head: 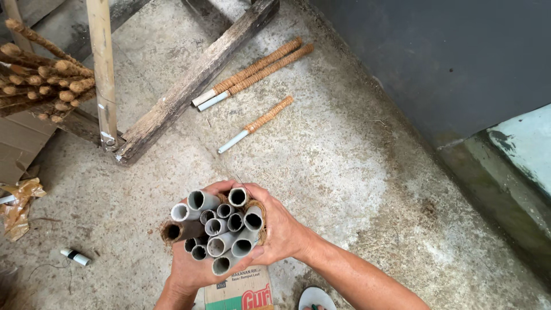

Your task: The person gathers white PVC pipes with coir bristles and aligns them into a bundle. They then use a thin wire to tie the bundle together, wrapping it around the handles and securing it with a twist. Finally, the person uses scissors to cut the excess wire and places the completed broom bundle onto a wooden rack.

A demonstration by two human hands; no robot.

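Note:
Both hands clasp one upright bundle of several grey plastic pipes (221,227), their open ends facing the camera; some are wrapped in brown coconut fibre lower down. My left hand (189,270) grips the bundle from below and the left. My right hand (281,229) wraps it from the right, fingers curled over the top. Three more fibre-wrapped pipes lie on the concrete floor beyond: a pair (255,72) side by side and a single one (258,122) nearer me.
A weathered wooden beam (189,83) crosses the floor diagonally, with a bamboo pole (103,69) standing on it. Several wrapped sticks (40,80) are stacked at the left. A cardboard box (244,290) sits under my hands. A small lighter (76,256) and crumpled tape (17,206) lie at left. A dark wall (447,57) rises at right.

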